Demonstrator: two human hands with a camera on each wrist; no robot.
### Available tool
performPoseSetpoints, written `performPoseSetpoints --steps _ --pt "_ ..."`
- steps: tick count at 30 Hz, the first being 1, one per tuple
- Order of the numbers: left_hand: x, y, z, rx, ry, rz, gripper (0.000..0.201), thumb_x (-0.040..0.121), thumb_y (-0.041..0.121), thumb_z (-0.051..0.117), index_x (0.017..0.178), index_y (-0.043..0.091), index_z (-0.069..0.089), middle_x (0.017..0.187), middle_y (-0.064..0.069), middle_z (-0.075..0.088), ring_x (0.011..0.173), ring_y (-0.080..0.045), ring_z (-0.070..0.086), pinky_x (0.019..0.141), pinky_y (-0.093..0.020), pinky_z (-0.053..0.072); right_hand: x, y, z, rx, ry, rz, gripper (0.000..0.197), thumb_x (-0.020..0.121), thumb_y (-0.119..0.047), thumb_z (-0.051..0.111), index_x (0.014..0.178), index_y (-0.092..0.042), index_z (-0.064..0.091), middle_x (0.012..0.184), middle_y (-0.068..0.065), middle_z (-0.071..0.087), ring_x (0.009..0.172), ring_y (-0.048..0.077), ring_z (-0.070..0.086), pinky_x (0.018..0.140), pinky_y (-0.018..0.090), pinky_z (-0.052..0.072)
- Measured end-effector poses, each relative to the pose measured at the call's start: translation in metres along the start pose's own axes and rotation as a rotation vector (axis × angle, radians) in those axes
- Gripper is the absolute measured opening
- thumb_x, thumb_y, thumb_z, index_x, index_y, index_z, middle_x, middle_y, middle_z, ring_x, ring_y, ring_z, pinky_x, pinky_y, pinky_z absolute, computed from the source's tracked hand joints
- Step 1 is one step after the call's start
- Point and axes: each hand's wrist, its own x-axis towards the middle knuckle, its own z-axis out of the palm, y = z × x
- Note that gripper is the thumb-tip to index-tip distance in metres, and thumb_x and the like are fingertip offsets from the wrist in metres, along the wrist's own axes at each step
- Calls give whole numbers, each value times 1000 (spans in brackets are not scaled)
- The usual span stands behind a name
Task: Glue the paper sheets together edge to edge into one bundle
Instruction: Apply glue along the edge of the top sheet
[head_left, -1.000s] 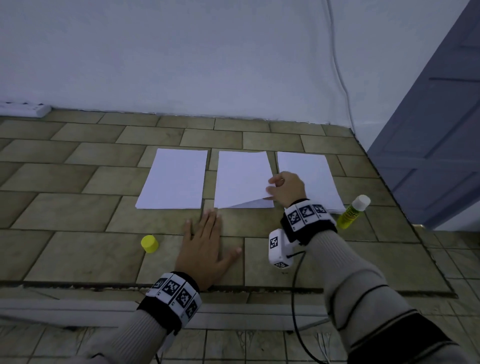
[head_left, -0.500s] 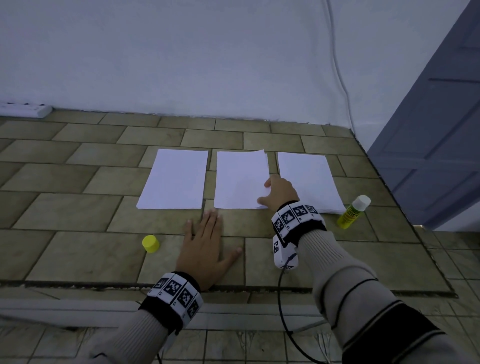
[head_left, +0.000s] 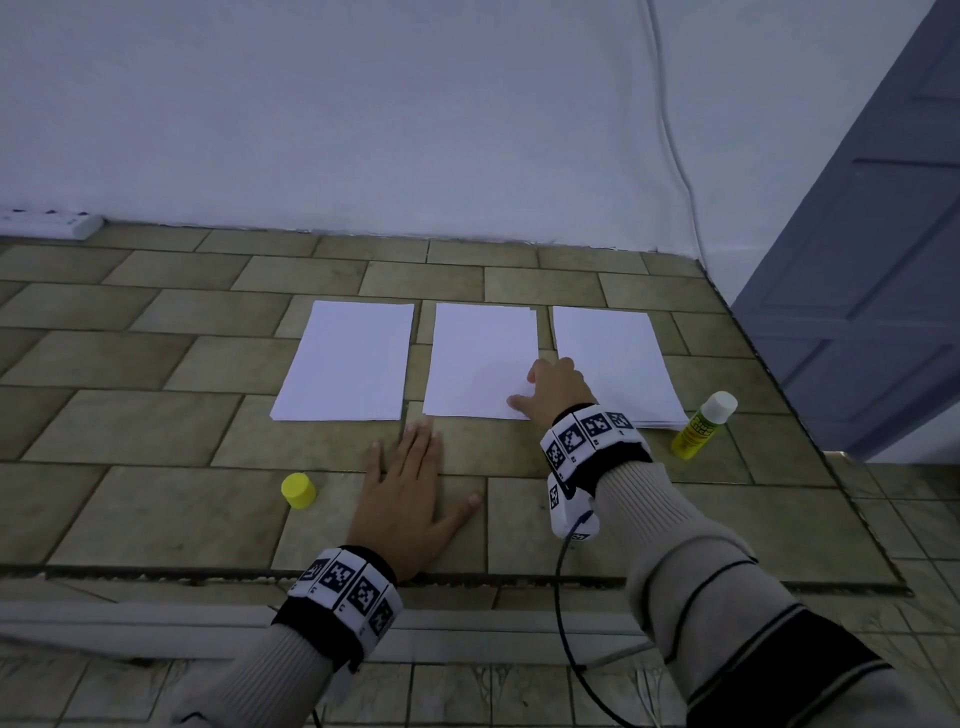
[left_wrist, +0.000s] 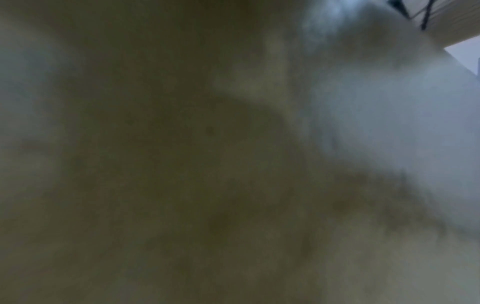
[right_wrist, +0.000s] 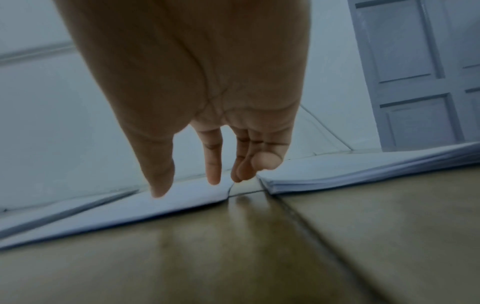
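Now, in the head view, the middle stack lies flat again: a second ago its near right corner was lifted and peeled back in the right hand, and that hand has since pressed it down, fingers spread and lying on the paper at its 5 o'clock corner. That reads as a sheet just laid and smoothed onto the stack, with the next one still to fetch. The left hand has not moved, flat on the tiles with fingers straight and apart, just short of the stack's near edge. The left stack sits at 9 o'clock of the middle one, the right stack at 3 o'clock, a narrow strip of tile between each. The glue bottle stands near the right stack's near corner, uncapped I judge, since a yellow cap sits apart at 9 o'clock of the left hand.

The left wrist view is blurred and shows nothing usable.

In the right wrist view, fingertips touch paper at its edge, extended, gripping nothing; the thicker stack's corner lies just beside, so sideways room is tight.
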Motion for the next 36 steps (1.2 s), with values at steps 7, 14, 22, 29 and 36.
performPoseSetpoints --steps 7,14,22,29,36 --pt "-2 9 -55 -430 104 -39 72 91 62 35 150 22 30 159 3 26 148 -13 12 121 -45 11 -44 26 -39 364 492 -256 26 90 -23 61 113 -12 58 112 7 53 100 21 54 83 28 43" --pt "45 -23 -106 -353 201 -303 63 98 45 49 148 10 34 155 -9 34 146 -26 22 117 -46 20 -78 80 -65 442 930 -117 50 80 -16 72 123 -3 49 125 15 51 116 22 44 97 23 32" --pt "87 -57 -77 20 -205 -590 77 90 61 54 143 9 34 154 -18 27 143 -38 19 114 -56 18 -83 122 -51 689 622 367 78 76 -20 79 137 0 34 129 17 53 116 31 53 87 35 41" --pt "85 -63 -74 71 -148 -501 55 89 56 58 117 9 54 112 -14 60 101 -32 59 89 -43 49 -83 131 -39 610 514 380 41 87 -17 67 119 3 51 117 20 60 106 33 55 78 32 36" --pt "78 -61 -80 21 43 -479 48 96 48 52 127 12 54 121 -12 62 106 -30 59 78 -35 42 -87 128 -40 563 523 356 38 89 -16 65 119 4 52 117 20 60 107 33 55 78 29 34"
